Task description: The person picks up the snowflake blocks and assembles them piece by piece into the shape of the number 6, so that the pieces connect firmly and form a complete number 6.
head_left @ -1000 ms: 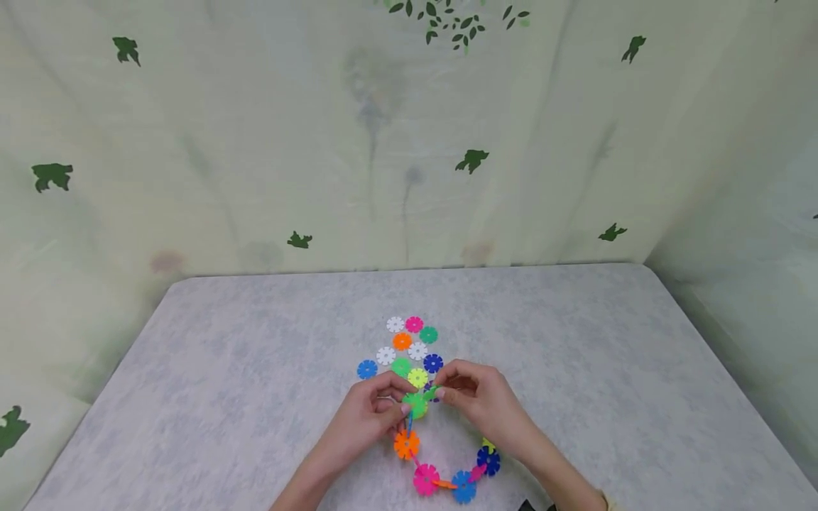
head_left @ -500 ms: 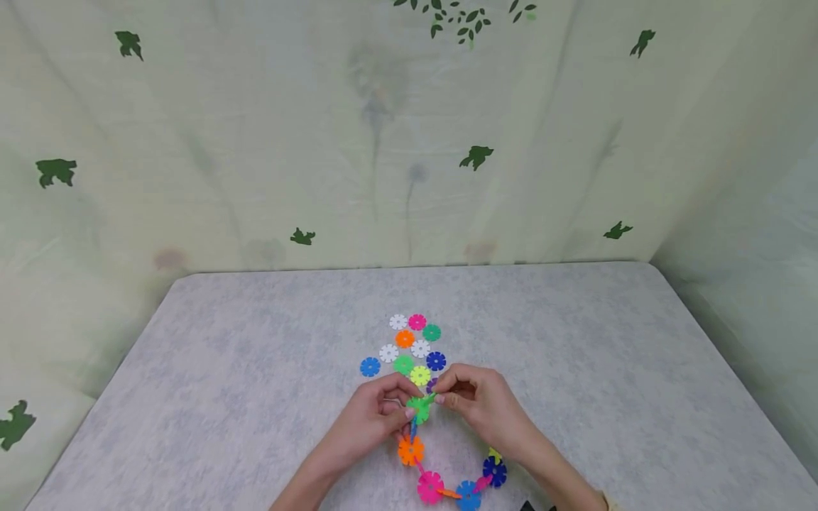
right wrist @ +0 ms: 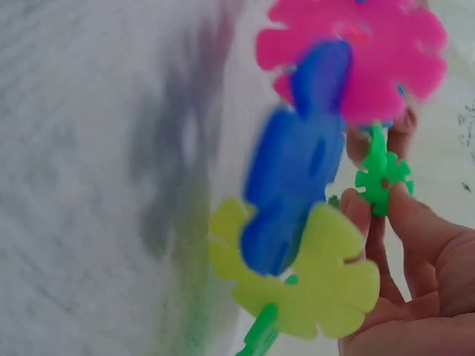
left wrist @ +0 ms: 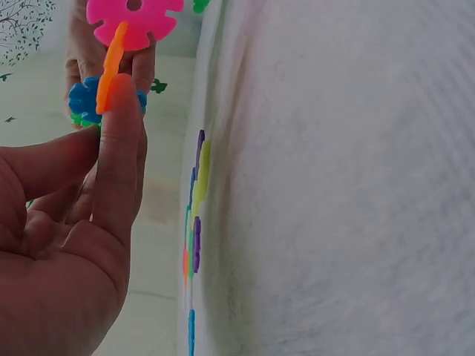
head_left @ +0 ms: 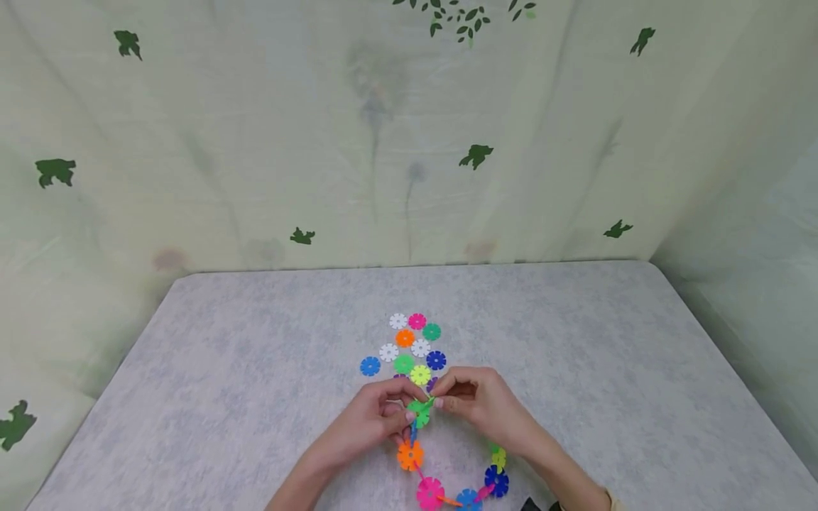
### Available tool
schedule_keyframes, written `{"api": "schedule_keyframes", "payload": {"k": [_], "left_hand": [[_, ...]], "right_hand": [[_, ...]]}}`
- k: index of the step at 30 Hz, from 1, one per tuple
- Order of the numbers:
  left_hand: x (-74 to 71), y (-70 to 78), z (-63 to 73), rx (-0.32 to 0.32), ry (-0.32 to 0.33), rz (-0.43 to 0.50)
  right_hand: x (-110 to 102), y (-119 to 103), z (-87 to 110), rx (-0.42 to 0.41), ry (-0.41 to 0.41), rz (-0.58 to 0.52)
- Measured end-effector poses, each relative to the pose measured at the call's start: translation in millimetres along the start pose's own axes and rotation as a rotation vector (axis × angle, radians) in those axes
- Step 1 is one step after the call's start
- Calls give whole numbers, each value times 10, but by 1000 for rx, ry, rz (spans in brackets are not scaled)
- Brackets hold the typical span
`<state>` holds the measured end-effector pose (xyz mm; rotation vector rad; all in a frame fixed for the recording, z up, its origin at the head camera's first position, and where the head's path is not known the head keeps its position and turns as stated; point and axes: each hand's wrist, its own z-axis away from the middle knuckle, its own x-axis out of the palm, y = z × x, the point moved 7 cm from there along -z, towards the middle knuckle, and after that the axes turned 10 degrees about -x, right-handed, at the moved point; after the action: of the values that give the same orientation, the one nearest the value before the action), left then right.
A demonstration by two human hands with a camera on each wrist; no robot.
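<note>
My left hand point(head_left: 382, 413) pinches a green notched plastic disc point(head_left: 418, 413) at one end of a linked chain. At that disc's upper right edge, my right hand point(head_left: 481, 406) pinches a second green disc point(right wrist: 384, 185) between thumb and fingertips; the two discs meet edge to edge. From the left hand the chain hangs in a curve: a blue disc seen edge-on point(head_left: 413, 431), an orange disc point(head_left: 410, 455), a pink disc point(head_left: 431, 492), then more, up to a dark blue disc point(head_left: 496, 481) and a yellow disc point(right wrist: 319, 274) below the right wrist.
Loose flower-shaped discs lie flat on the grey table point(head_left: 255, 369) beyond the hands, among them a light blue disc point(head_left: 370, 366), an orange disc point(head_left: 405, 338) and a yellow disc point(head_left: 420, 375). A patterned cloth point(head_left: 287, 142) hangs behind the table.
Both hands have shifted slightly down in the head view, still pinching the green discs. The chain hangs a little lower, and more of its yellow and green end shows beside the right wrist.
</note>
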<state>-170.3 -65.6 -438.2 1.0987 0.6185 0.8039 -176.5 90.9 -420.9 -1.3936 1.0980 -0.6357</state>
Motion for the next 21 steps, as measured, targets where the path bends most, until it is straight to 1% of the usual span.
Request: {"api": "schedule_keyframes", "payload": {"k": [3, 5, 10, 13, 17, 19, 21], "left_hand": [[-9, -29, -5, -37, -18, -19], [-16, -39, -11, -46, -18, -31], [-28, -47, -17, -23, -3, -36], [-37, -50, -15, -19, 10, -25], [-57, -55, -19, -29, 42, -43], [-68, -56, -18, -29, 55, -59], [-75, -57, -14, -26, 62, -70]], "right_hand": [[-30, 25, -20, 13, -13, 21], [-52, 32, -30, 18, -31, 53], [-129, 29, -76, 39, -89, 176], [-202, -7, -137, 40, -114, 289], [-263, -85, -251, 6, -137, 445], [-274, -88, -314, -14, -150, 496], [-279, -53, -375, -26, -165, 514]]}}
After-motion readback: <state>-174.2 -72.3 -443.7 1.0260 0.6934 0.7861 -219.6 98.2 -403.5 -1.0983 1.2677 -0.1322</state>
